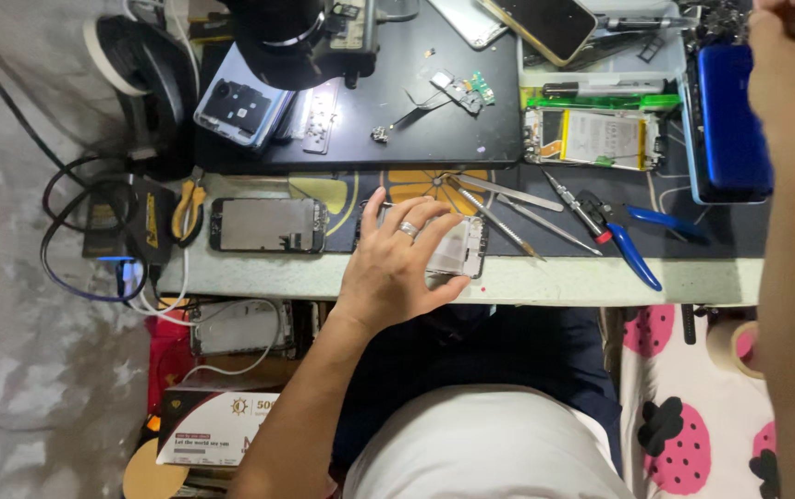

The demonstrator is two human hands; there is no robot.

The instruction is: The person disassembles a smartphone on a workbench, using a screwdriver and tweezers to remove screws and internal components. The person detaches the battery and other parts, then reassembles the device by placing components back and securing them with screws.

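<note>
My left hand [397, 263], with a ring on one finger, lies over an opened phone body [460, 249] near the front edge of the bench, fingers spread on top and thumb under its near edge. My right hand [790, 65] is raised close to the camera at the top right, blurred, fingers curled; whether it holds anything cannot be seen. Another opened phone frame [266, 225] lies to the left of my left hand. Tweezers and thin metal tools [499, 208] lie just right of it.
A black mat [416, 139] at the back carries a microscope base [287, 37], a blue phone back [238, 106], small circuit boards [464, 90]. Blue-handled pliers [629, 245], a blue case [730, 120], an open phone with battery [596, 139]. Cables and a charger [120, 231] at left.
</note>
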